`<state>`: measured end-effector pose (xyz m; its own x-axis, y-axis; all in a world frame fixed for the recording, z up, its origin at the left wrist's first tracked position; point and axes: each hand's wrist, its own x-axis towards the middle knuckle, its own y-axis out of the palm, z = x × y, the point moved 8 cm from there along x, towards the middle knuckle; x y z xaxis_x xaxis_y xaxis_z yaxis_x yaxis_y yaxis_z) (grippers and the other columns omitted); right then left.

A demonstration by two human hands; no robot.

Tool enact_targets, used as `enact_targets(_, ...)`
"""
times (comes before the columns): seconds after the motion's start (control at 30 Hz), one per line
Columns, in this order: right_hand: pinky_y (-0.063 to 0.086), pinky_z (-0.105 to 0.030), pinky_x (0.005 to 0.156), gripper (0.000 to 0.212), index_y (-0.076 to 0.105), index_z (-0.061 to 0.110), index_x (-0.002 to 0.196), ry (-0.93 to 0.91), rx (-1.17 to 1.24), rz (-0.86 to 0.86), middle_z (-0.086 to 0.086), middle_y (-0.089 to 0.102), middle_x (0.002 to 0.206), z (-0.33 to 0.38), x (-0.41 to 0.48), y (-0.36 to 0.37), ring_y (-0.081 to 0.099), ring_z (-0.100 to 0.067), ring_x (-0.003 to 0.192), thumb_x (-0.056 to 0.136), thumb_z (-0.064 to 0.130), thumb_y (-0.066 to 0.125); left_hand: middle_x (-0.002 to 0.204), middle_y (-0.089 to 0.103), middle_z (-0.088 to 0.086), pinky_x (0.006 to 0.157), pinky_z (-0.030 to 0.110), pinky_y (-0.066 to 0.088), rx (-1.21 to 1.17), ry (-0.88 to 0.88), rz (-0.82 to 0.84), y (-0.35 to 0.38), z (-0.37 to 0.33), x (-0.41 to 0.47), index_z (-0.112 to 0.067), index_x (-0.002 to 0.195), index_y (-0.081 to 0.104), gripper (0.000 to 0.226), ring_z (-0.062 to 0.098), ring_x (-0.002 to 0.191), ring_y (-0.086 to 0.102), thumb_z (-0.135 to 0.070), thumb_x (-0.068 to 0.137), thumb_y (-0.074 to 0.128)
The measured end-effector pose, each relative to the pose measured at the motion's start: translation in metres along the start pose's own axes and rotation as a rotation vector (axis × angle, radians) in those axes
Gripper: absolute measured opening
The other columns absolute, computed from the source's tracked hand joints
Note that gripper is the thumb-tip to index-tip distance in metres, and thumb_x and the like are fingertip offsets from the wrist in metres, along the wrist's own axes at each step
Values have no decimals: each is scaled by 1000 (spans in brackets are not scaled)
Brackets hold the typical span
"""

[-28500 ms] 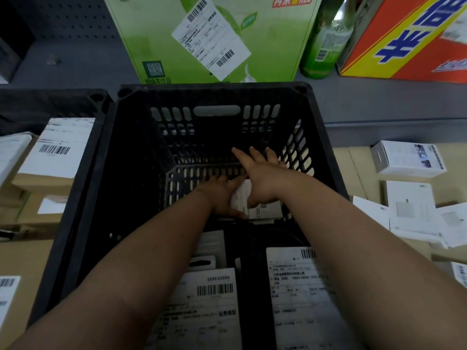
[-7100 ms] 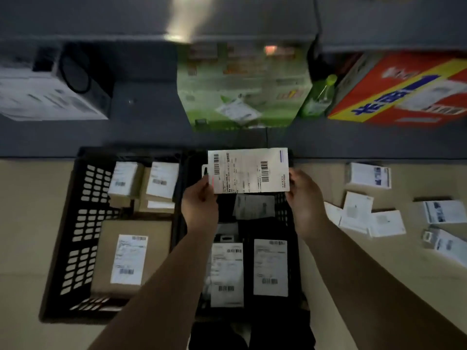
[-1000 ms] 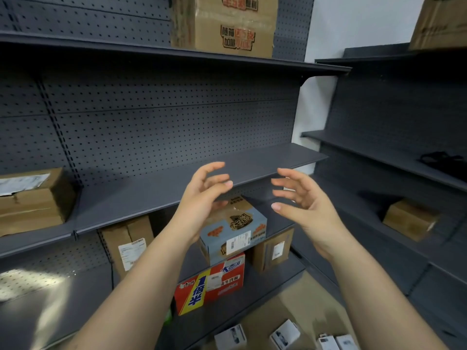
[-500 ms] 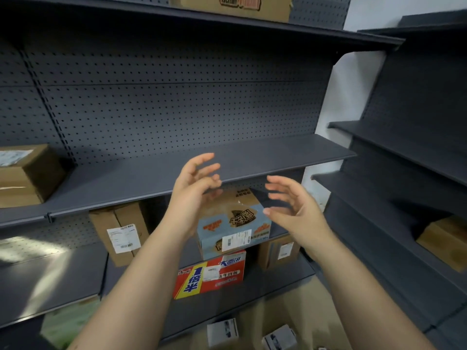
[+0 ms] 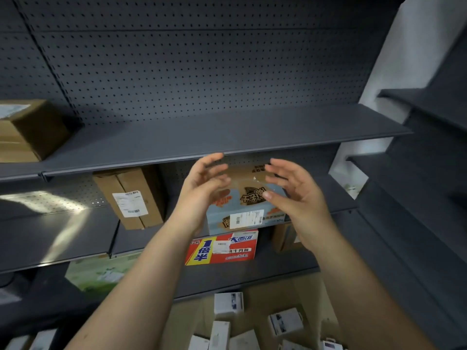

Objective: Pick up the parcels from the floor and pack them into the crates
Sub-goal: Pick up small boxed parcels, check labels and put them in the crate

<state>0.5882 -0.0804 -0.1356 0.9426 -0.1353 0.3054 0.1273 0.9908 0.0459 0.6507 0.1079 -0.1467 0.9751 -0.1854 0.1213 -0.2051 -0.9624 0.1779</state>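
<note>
Parcels lie on the floor at six o'clock; your left hand and right hand hover released, palms facing.

Both bare forearms are raised ahead. The left hand and right hand are held apart, palms turned toward each other, fingers loosely spread and slightly bent; nothing is gripped.

Dark grey metal shelving with a perforated pegboard back panel fills the view. A second dark grey shelf unit stands angled on the right, with a strip of white wall between them. Below lies tan floor. Light glares off the lower left shelf
</note>
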Motion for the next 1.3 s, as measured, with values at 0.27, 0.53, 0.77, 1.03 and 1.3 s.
enact_targets(0.27, 56, -35, 95, 56, 64, 28, 120, -27, 13, -51, 8, 68, 125, -161, 4, 0, 63, -11, 119, 73, 0, 77, 119, 72, 0, 91, 38, 56, -77, -39, -7, -43, 161, 32, -31, 125, 62, 49, 22, 116, 67, -32, 77, 70)
enact_targets(0.53, 56, -30, 92, 48, 65, 22, 114, -28, 142, -154, -1, 71, 119, -362, -58, -12, 64, -18, 116, 69, 8, 73, 116, 74, -2, 90, 37, 53, -126, -155, -116, -117, 402, 23, -32, 118, 64, 42, 15, 115, 67, -29, 78, 77)
enact_targets(0.77, 53, -36, 96, 50, 65, 19, 117, 265, 101, -148, 1, 70, 122, -585, -147, -11, 63, -18, 118, 83, -17, 63, 121, 72, 3, 106, 53, 47, -121, -214, -237, -166, 600, -24, -30, 114, 67, 28, 23, 122, 62, -14, 92, 67)
enact_targets(1.03, 53, -20, 84, 46, 66, 28, 109, 426, -34, -104, 5, 68, 119, -702, -196, -9, 62, -12, 115, 84, -10, 69, 123, 70, 6, 98, 43, 50, -88, -327, -284, -185, 713, -80, -24, 122, 63, 32, 25, 120, 63, -5, 97, 58)
enact_targets(1.3, 44, -1, 70, 45, 62, 30, 111, 585, -211, -59, 18, 63, 111, -756, -226, -10, 57, 13, 95, 86, -6, 69, 111, 74, -2, 98, 42, 50, -61, -429, -322, -201, 766, -121, -22, 118, 64, 31, 16, 110, 66, -2, 96, 57)
